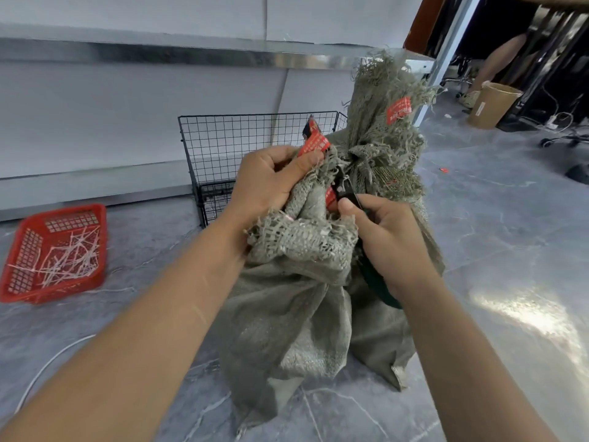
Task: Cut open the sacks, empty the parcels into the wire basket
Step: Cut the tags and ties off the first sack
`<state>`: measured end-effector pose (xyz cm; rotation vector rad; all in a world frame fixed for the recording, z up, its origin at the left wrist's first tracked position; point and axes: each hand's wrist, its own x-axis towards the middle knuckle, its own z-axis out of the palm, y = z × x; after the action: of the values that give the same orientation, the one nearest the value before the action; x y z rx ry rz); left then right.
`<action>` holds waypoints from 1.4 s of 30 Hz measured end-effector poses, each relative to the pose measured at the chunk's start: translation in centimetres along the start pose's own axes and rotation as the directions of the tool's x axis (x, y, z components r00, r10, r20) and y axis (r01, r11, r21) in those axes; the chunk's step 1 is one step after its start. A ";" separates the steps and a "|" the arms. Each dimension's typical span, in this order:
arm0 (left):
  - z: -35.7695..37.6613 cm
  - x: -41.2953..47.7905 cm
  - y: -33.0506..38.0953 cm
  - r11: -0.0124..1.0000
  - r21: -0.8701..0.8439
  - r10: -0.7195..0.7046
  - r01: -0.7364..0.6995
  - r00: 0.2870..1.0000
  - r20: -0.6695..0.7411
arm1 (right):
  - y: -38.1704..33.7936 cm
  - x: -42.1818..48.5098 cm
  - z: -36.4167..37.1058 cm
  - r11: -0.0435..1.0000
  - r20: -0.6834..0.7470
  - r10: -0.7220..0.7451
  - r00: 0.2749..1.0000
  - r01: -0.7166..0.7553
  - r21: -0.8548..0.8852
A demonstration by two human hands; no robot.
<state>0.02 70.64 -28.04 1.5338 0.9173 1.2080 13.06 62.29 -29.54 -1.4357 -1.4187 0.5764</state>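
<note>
Two hands: both bare, both working at the gathered neck of one sack on a grey marbled floor [497,237].
Sack: one grey-green woven sack [287,314], frayed at the top, standing on the floor just in front of the wire basket, its neck bunched and tied.
Left hand: the left hand [267,180] has its fingers clenched around a fold of sack cloth and one red tag [314,145].
Right hand: the right hand [389,240] has its fingers closed on one dark-handled cutter [347,189], the tip pressed into the tied neck of the sack.
Red tags: three in view, one in the left hand, one higher up on the frayed top [399,110], one partly hidden between the hands [331,199].
Wire basket: one black wire basket [223,145] behind the sack, against a pale wall; what lies inside cannot be told.
Red tray: one red plastic tray [54,253] on the floor to the left, well apart from the sack, holding a heap of white cut strips too many to count.
Background: one brown cardboard drum [492,105] at the far right, beside a second person's bare leg [500,59].
Cable: one white cable [47,365] lying on the floor at lower left.
</note>
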 end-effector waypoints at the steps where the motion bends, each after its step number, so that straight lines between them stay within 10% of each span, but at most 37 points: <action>1: 0.0 0.1 0.3 1.000 -0.019 -0.005 0.005 1.000 -0.012 | -0.4 -0.4 0.9 1.000 -0.015 -0.003 1.000 0.003 0.002; 6: -1.5 -0.6 -3.1 0.979 0.158 -0.123 0.128 0.992 -0.042 | -2.2 0.9 -3.0 0.817 -0.258 0.320 0.912 -0.128 0.562; 10: -2.9 -1.1 -5.9 0.946 0.276 -0.153 0.168 0.985 -0.077 | -3.9 0.4 -8.1 0.934 -0.230 0.133 0.964 -0.045 0.354; 23: -0.5 -2.8 -1.2 0.881 0.474 -0.159 0.018 0.953 0.260 | 0.2 -0.1 -2.7 0.926 0.055 0.376 0.925 -0.373 -0.059; 28: 0.7 -4.0 2.9 0.700 0.645 0.182 -0.307 0.950 0.254 | 0.2 -0.6 -6.1 0.916 0.055 0.398 0.916 -0.400 0.032; 32: 4.6 -6.2 4.3 0.713 0.513 0.276 -0.477 0.864 0.420 | 1.3 -1.6 -10.3 0.923 0.114 0.364 0.925 -0.374 0.091; 37: 11.7 -9.2 0.5 0.691 0.492 0.044 -0.529 0.711 0.702 | 5.0 -4.6 -15.3 0.824 0.234 0.431 0.872 -0.486 0.293; 42: 18.1 -12.2 -6.3 0.724 0.515 -0.273 -0.460 0.495 0.825 | 13.4 -8.9 -16.2 0.681 -0.189 0.721 0.666 -0.631 0.372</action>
<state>14.81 56.87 -38.49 2.4784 0.5345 -0.0950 31.46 51.40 -37.59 -1.7233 -0.4581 0.9194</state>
